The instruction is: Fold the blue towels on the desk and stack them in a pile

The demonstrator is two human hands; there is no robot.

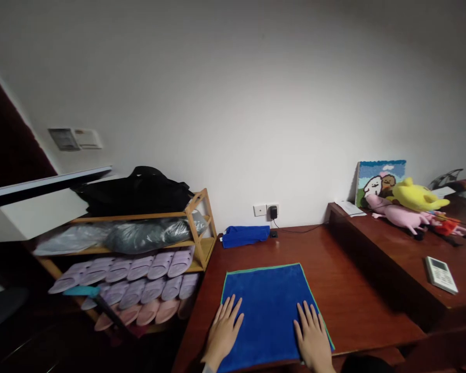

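- On the brown surface (345, 290), the blue cloth (267, 316) lies flat, between and under both hands.
- Left hand (224, 327): open grip, palm down, on its left edge.
- Right hand (312, 331): open grip also, on its right side.

Rests left hand (222, 331) palm down on the near side, with fingers (229, 306) slightly spread toward the far side; lays right hand (314, 339) flat, well apart to the right, likewise extended.
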